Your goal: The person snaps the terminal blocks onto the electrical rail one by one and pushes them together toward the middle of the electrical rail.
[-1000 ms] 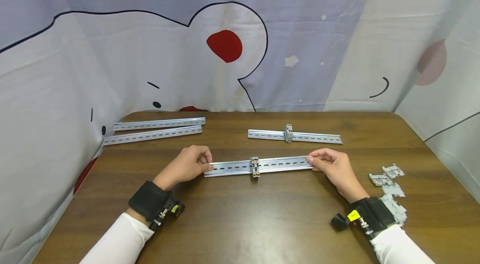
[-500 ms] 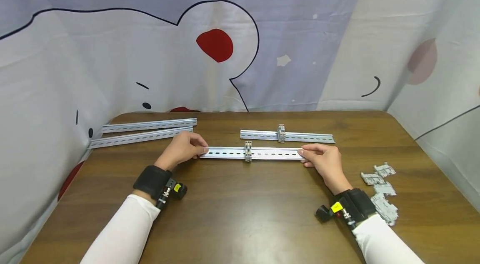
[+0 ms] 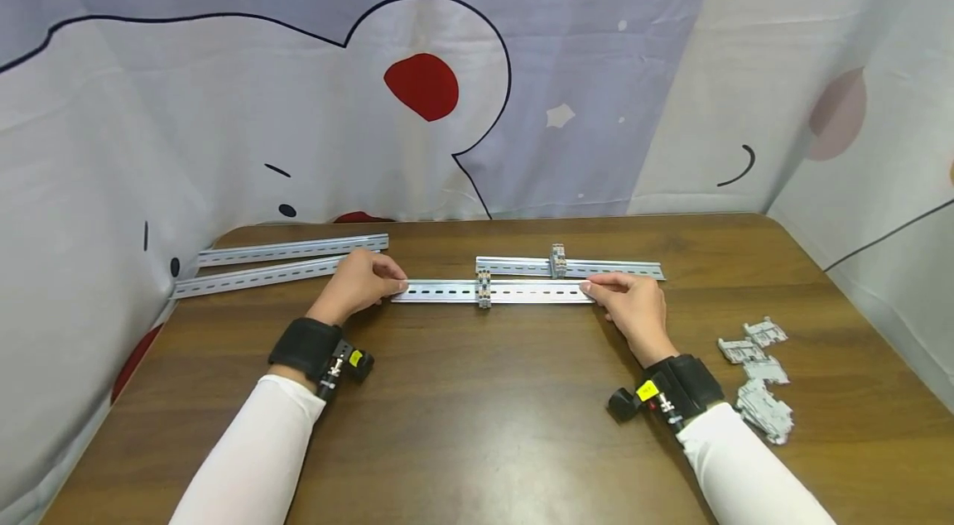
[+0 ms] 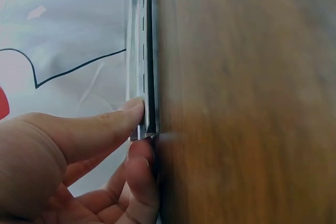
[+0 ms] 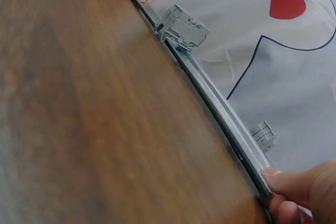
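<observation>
I see left hand [image 3: 356, 286] and right hand [image 3: 632, 310] pinch the slotted silver metal rail [image 3: 525, 291] — now nearer another slotted silver rail [image 3: 611, 269].

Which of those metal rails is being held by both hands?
The front rail, bearing a small grey block: the left hand pinches one end, the right hand the other. The other block-bearing rail and the two bare rails lie unheld.

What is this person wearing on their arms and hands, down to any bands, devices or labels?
The left hand and right hand are ungloved. Plain white sleeves stop just short of a wide black wristband on each wrist. Each band carries a small black camera, silver metal fittings and a yellow label, its print too small to read.
</observation>
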A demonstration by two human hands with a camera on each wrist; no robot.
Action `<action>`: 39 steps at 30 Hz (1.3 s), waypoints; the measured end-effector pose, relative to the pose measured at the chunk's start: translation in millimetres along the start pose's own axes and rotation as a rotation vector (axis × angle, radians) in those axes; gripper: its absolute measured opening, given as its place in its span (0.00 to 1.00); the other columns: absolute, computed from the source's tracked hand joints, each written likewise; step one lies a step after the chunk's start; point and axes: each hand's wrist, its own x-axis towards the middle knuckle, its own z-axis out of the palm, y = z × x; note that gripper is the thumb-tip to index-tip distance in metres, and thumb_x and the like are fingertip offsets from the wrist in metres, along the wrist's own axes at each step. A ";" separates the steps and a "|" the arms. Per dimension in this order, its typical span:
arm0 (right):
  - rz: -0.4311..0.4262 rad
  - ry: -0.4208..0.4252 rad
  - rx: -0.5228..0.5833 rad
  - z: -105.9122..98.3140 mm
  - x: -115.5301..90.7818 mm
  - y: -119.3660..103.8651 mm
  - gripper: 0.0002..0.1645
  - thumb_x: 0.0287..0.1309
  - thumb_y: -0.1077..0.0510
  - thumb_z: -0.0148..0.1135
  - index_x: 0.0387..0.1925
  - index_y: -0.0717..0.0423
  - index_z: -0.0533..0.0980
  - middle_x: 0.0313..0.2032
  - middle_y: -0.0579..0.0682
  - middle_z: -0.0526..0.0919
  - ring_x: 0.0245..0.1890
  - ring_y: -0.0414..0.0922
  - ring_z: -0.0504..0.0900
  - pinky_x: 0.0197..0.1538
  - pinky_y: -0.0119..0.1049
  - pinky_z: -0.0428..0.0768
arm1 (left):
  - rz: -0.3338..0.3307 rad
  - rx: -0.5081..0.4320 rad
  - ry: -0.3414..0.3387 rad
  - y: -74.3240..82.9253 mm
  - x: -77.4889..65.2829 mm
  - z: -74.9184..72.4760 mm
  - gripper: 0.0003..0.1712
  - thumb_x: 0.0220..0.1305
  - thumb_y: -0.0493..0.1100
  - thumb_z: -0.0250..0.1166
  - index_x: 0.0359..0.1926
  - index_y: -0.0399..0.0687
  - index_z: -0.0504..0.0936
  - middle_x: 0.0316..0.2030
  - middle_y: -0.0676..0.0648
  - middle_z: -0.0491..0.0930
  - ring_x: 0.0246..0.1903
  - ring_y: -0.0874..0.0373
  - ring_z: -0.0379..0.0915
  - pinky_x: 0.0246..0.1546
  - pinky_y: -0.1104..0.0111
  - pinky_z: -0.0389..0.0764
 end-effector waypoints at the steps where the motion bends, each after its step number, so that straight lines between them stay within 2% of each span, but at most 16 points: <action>1: -0.005 0.002 -0.004 0.1 0.1 -0.1 0.13 0.46 0.43 0.76 0.34 0.42 0.87 0.31 0.43 0.88 0.17 0.39 0.81 0.21 0.32 0.78 | 0.001 0.000 0.002 -0.2 1.1 0.2 0.05 0.59 0.41 0.70 0.35 0.44 0.88 0.31 0.46 0.84 0.27 0.54 0.78 0.27 0.67 0.81; 5: -0.012 0.010 -0.048 1.0 0.9 -0.8 0.12 0.46 0.43 0.76 0.32 0.41 0.87 0.31 0.43 0.88 0.15 0.41 0.80 0.20 0.33 0.77 | -0.003 0.001 0.017 -1.3 4.1 1.5 0.04 0.59 0.39 0.70 0.34 0.43 0.88 0.31 0.46 0.84 0.27 0.54 0.78 0.27 0.67 0.80; 9: -0.048 0.039 -0.119 2.6 2.3 -0.4 0.10 0.46 0.43 0.76 0.30 0.41 0.87 0.29 0.43 0.88 0.28 0.43 0.83 0.32 0.35 0.74 | 0.013 0.037 0.048 -1.9 5.3 4.7 0.04 0.56 0.39 0.72 0.32 0.44 0.88 0.28 0.47 0.84 0.28 0.55 0.74 0.29 0.68 0.74; 12: -0.075 0.065 -0.158 3.6 3.3 0.8 0.11 0.45 0.44 0.77 0.27 0.44 0.87 0.27 0.44 0.88 0.34 0.45 0.82 0.36 0.37 0.70 | 0.031 0.073 0.072 -1.2 5.9 5.9 0.04 0.54 0.39 0.73 0.31 0.43 0.87 0.26 0.48 0.81 0.29 0.54 0.71 0.31 0.66 0.69; 15: -0.075 0.073 -0.163 4.4 2.9 2.0 0.12 0.44 0.44 0.77 0.25 0.46 0.86 0.25 0.45 0.86 0.31 0.45 0.81 0.34 0.38 0.69 | 0.038 0.091 0.081 -1.8 5.8 7.2 0.05 0.53 0.39 0.74 0.31 0.42 0.86 0.24 0.48 0.78 0.29 0.54 0.71 0.32 0.66 0.68; 18: -0.064 0.080 -0.132 4.5 1.5 2.2 0.12 0.46 0.45 0.76 0.25 0.47 0.85 0.23 0.45 0.85 0.26 0.43 0.78 0.32 0.36 0.68 | 0.038 0.087 0.081 -2.4 5.0 6.8 0.06 0.53 0.39 0.73 0.31 0.42 0.86 0.25 0.48 0.78 0.29 0.55 0.71 0.31 0.67 0.68; 21: -0.037 0.102 -0.075 4.4 -0.3 1.0 0.12 0.49 0.44 0.74 0.26 0.47 0.85 0.23 0.45 0.84 0.19 0.42 0.77 0.26 0.34 0.70 | 0.014 0.031 0.061 -1.9 2.4 2.6 0.07 0.55 0.40 0.72 0.33 0.41 0.84 0.25 0.47 0.79 0.27 0.55 0.73 0.28 0.68 0.72; 25: 0.004 0.158 0.048 6.3 -5.5 -5.6 0.12 0.51 0.45 0.73 0.29 0.49 0.85 0.26 0.46 0.84 0.19 0.38 0.77 0.24 0.30 0.71 | -0.043 -0.048 0.041 -3.4 -4.1 -10.4 0.10 0.60 0.43 0.69 0.38 0.41 0.83 0.27 0.43 0.82 0.27 0.50 0.78 0.25 0.67 0.77; 27: -0.017 0.194 0.123 10.1 -9.4 -11.3 0.12 0.52 0.48 0.73 0.30 0.51 0.84 0.27 0.47 0.84 0.21 0.38 0.76 0.25 0.28 0.70 | -0.054 -0.066 0.057 -7.1 -8.7 -21.3 0.11 0.62 0.44 0.67 0.40 0.41 0.83 0.28 0.41 0.82 0.29 0.47 0.79 0.25 0.66 0.77; 31: -0.136 0.242 0.213 17.0 -17.6 -28.3 0.11 0.54 0.51 0.72 0.32 0.54 0.83 0.28 0.47 0.80 0.24 0.39 0.74 0.26 0.26 0.70 | -0.064 -0.059 0.127 -15.3 -20.6 -50.2 0.15 0.65 0.47 0.65 0.43 0.40 0.83 0.29 0.38 0.82 0.29 0.43 0.78 0.24 0.65 0.74; 35: -0.340 0.279 0.239 23.0 -24.4 -51.8 0.09 0.54 0.54 0.72 0.30 0.55 0.82 0.29 0.47 0.77 0.27 0.42 0.73 0.30 0.26 0.70 | -0.107 -0.050 0.211 -24.8 -35.6 -81.1 0.20 0.67 0.52 0.62 0.47 0.39 0.83 0.38 0.37 0.82 0.33 0.45 0.78 0.26 0.64 0.75; 39: -0.564 0.274 0.253 38.1 -28.8 -78.6 0.07 0.53 0.57 0.73 0.27 0.54 0.82 0.29 0.49 0.79 0.27 0.46 0.74 0.33 0.32 0.70 | -0.179 -0.051 0.320 -41.3 -53.3 -109.4 0.26 0.68 0.57 0.59 0.49 0.38 0.81 0.45 0.35 0.79 0.38 0.45 0.77 0.29 0.63 0.76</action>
